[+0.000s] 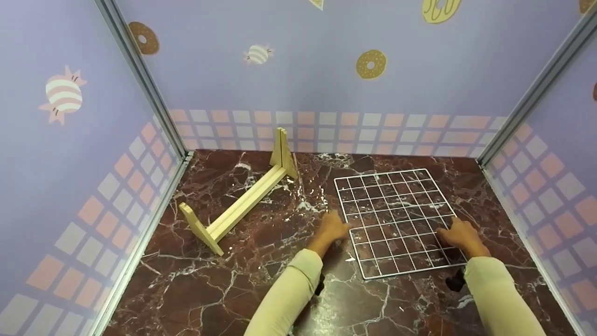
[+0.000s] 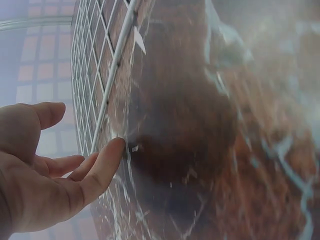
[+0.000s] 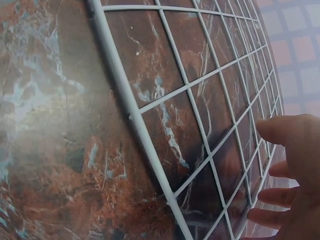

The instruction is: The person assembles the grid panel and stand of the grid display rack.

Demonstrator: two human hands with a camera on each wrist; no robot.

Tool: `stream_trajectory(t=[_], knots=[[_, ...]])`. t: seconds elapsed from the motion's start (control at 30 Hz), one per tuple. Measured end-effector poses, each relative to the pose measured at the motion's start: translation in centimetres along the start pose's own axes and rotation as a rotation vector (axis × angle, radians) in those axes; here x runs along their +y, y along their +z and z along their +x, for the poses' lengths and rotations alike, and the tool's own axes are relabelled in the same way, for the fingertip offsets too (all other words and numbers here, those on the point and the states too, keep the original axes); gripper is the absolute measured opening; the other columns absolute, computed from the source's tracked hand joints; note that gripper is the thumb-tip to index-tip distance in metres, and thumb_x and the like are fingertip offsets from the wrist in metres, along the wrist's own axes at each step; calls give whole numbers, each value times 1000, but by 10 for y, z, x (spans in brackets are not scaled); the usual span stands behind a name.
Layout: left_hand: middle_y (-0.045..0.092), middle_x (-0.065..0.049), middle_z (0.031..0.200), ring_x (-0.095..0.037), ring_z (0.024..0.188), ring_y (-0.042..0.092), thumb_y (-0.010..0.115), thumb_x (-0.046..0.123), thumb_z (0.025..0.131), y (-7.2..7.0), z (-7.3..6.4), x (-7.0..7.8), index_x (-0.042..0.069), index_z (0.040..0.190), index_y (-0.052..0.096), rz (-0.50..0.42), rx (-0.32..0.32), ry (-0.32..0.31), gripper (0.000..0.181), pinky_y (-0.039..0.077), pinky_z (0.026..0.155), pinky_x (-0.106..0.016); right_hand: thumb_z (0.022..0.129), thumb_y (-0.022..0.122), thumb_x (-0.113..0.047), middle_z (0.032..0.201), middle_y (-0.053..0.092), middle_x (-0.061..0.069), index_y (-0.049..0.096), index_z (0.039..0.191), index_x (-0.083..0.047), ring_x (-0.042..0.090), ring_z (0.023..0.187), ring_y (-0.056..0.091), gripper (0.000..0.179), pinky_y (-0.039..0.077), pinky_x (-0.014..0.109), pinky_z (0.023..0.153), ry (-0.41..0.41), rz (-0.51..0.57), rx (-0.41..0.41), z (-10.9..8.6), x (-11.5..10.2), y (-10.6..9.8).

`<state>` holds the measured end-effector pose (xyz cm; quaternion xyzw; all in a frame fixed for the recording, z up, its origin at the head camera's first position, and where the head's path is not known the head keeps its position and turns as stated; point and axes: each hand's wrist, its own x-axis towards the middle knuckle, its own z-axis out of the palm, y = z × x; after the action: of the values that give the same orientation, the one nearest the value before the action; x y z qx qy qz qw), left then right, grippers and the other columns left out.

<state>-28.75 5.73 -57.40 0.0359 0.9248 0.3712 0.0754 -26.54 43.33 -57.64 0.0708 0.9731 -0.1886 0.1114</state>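
Observation:
A white wire grid panel [image 1: 396, 224] lies flat on the dark red marbled surface, right of centre. Beside its left edge is my left hand [image 1: 332, 226], thumb toward the wire. In the left wrist view that hand [image 2: 60, 170] has its thumb apart from loosely bent fingers, and a fingertip comes close to the marble. My right hand [image 1: 461, 235] is at the panel's right edge, its thumb reaching over the wires. The right wrist view shows this hand [image 3: 295, 170] with thumb and fingers spread apart at the far side of the mesh [image 3: 210, 150].
To the left stands a pale wooden frame [image 1: 249, 198], two upright ends joined by long slats. White flecks [image 1: 305, 205] dot the marbled surface [image 1: 186, 294] between frame and panel. Lilac patterned walls [image 1: 303, 84] enclose the back and both sides.

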Motion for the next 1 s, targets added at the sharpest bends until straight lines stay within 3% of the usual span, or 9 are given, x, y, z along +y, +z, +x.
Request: stream_trajectory(t=[0.17,0.3,0.37,0.43,0.5,0.57,0.73,0.9,1.0], knots=[[70,-29,113,-40,109,69,72,24,90,8,-3,6,-10,116,63,28,15,11,44,57,96,-46,97,53,-38,139,31,55,26,147,22,74,125,34,82,36,80,100,26,8,-19,0,4,1],[75,-22,95,-31,87,72,70,25,89,13,-5,10,2,80,67,58,6,20,25,61,82,-41,98,51,-41,144,22,53,21,150,18,76,129,24,85,31,84,99,86,39,-53,-2,7,1],[74,-15,82,-25,73,66,70,25,88,15,-6,11,12,62,57,63,-5,22,33,60,74,-38,98,52,-41,145,20,53,21,151,18,76,130,22,84,31,85,99,104,47,-56,-3,8,2],[68,-9,70,-22,64,61,69,26,89,17,-6,12,19,52,45,58,-24,10,44,57,66,-33,98,52,-39,145,20,53,22,150,18,76,130,23,83,31,84,100,108,48,-49,-4,9,3],[61,-5,62,-20,59,63,69,25,89,19,-6,13,21,50,42,-11,-58,-40,48,58,60,-31,97,53,-38,144,22,54,23,148,20,76,130,23,82,30,83,101,99,46,-37,-5,9,3],[55,-2,59,-23,59,68,69,21,88,20,-6,14,19,53,44,-140,-95,-117,43,61,56,-33,97,54,-37,143,25,54,24,147,21,77,129,24,81,28,82,103,85,44,-28,-5,8,3],[48,1,65,-26,66,68,67,16,88,19,-7,18,14,66,47,-458,-170,-300,29,64,66,-49,97,55,-40,144,23,54,23,148,19,77,129,22,84,28,83,102,97,65,-46,-7,6,1],[62,-5,81,-25,88,68,68,18,90,20,-9,22,12,80,53,-601,-197,-366,19,62,80,-57,96,58,-43,147,14,54,18,151,16,75,134,13,90,26,86,101,179,81,-96,-7,4,-2],[68,-7,92,-23,96,68,72,18,89,20,-7,20,12,83,56,-611,-174,-377,19,62,81,-54,96,59,-44,148,11,54,15,152,16,75,135,11,93,24,86,102,215,87,-106,-4,1,-4]])
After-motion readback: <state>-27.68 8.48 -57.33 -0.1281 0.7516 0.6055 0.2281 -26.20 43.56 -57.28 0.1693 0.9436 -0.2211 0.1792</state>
